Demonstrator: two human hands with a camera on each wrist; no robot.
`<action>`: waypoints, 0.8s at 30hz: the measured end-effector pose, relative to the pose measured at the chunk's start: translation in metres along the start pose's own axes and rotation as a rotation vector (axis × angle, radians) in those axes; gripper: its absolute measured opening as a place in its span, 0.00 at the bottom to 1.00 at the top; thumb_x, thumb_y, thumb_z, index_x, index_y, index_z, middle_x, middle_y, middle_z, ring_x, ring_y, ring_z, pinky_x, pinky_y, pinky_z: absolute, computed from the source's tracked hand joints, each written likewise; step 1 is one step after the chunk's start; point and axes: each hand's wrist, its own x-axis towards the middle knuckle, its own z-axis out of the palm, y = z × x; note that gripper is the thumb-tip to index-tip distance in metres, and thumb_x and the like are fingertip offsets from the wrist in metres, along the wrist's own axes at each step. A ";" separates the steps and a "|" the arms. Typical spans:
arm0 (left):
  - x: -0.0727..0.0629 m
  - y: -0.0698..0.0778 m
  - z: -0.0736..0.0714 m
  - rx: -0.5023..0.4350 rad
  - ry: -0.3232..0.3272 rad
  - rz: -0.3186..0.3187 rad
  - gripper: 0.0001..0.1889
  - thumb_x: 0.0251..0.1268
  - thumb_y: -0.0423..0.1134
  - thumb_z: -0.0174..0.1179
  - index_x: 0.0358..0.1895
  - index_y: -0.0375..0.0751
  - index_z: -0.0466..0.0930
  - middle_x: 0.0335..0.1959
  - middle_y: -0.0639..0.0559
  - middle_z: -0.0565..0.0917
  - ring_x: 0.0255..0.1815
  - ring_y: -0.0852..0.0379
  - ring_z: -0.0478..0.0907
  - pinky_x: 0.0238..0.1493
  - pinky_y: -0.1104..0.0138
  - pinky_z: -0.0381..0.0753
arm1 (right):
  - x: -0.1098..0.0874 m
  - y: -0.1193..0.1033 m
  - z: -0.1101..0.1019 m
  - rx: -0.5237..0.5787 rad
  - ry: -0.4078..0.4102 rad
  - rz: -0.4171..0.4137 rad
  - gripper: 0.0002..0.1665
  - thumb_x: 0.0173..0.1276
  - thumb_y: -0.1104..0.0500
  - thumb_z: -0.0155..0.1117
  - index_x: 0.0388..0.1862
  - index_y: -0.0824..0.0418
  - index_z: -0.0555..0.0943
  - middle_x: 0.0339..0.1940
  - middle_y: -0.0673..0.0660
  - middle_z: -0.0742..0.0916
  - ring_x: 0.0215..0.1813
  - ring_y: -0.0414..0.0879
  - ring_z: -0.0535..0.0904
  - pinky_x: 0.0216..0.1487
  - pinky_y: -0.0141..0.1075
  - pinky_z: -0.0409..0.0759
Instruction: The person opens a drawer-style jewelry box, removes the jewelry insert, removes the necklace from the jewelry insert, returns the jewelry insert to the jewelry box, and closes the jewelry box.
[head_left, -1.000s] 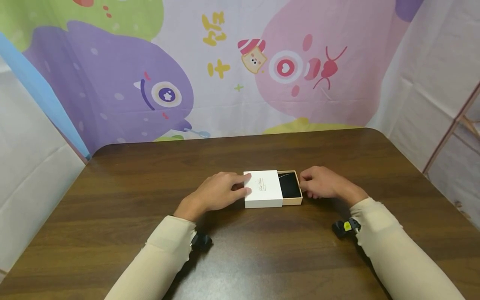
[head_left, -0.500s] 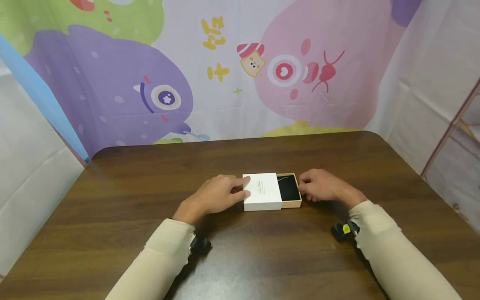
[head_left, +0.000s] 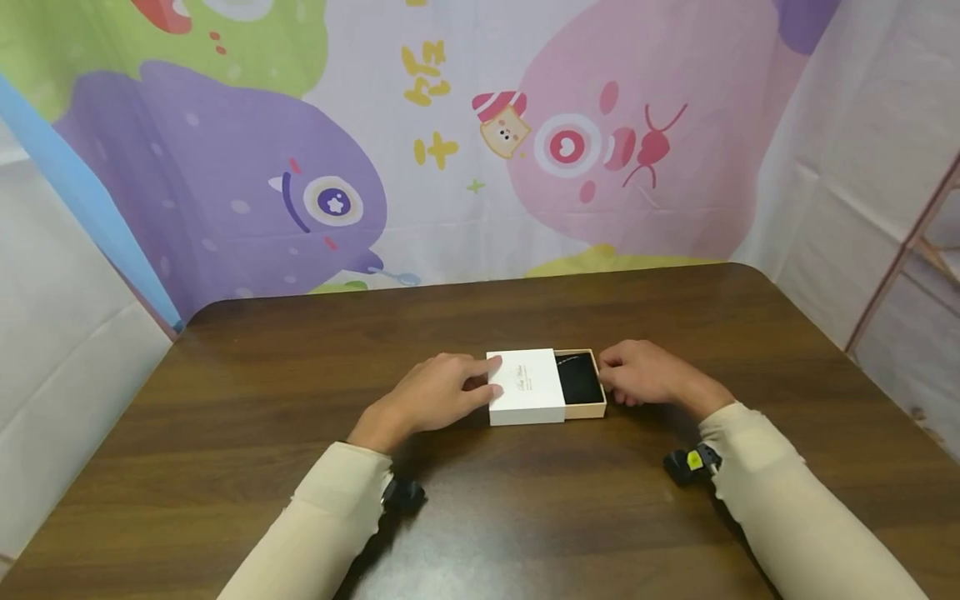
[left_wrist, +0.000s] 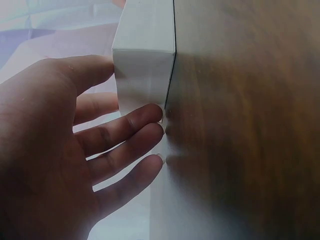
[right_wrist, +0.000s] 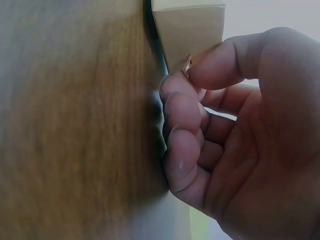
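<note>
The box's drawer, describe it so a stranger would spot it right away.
On the brown table lies a white box cover. The drawer sticks out of it toward the right hand; its tan walls and black insert set it apart.

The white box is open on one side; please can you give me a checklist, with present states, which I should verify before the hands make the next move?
1. Sleeve lies flat on the table: ok.
2. Left hand touches the sleeve's end: ok.
3. Right hand pinches the small tab at the tray's end: ok.
4. Tray fully in or fully out: not ok, it is part-way out.
5. Black pad sits inside the tray: ok.
6. Tab firmly fixed to the tray: cannot tell.
</note>
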 end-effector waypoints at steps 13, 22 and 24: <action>0.000 0.000 0.001 -0.001 -0.002 -0.006 0.27 0.74 0.53 0.57 0.72 0.50 0.71 0.59 0.52 0.82 0.45 0.59 0.76 0.44 0.60 0.74 | 0.000 0.001 0.000 0.012 0.011 -0.021 0.14 0.69 0.61 0.53 0.22 0.59 0.76 0.19 0.53 0.82 0.21 0.45 0.78 0.25 0.39 0.76; 0.001 -0.001 0.001 0.005 -0.003 -0.009 0.28 0.74 0.53 0.58 0.72 0.50 0.71 0.62 0.51 0.81 0.53 0.59 0.79 0.49 0.58 0.76 | 0.001 0.002 0.000 0.017 0.008 -0.018 0.14 0.69 0.60 0.54 0.22 0.58 0.77 0.19 0.52 0.82 0.21 0.45 0.78 0.25 0.39 0.76; 0.001 -0.001 0.002 0.005 -0.005 -0.011 0.28 0.74 0.53 0.57 0.72 0.50 0.71 0.62 0.51 0.81 0.54 0.58 0.79 0.50 0.58 0.76 | 0.001 0.002 0.000 0.015 0.008 -0.013 0.14 0.69 0.60 0.54 0.22 0.58 0.77 0.19 0.52 0.82 0.21 0.45 0.78 0.25 0.39 0.76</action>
